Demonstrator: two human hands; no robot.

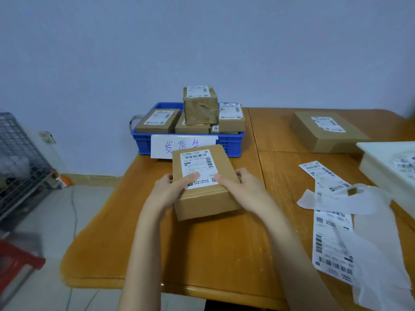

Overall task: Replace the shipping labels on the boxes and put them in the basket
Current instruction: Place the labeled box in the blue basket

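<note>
Box (203, 182) near middle of counter (202, 254), gripped by left hand (173, 190) and right hand (239, 187), thumbs on label (198, 169). Press edges flat, seemingly stuck; then lift level into blue basket (231, 143), far side.

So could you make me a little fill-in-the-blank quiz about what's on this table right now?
1. Both hands, left hand and right hand, hold one cardboard ____.
2. The basket behind it is coloured ____.
3. The held box has a white ____ on its top.
4. Loose label sheets lie on the table to the person's ____.

Missing words: box; blue; label; right
</note>
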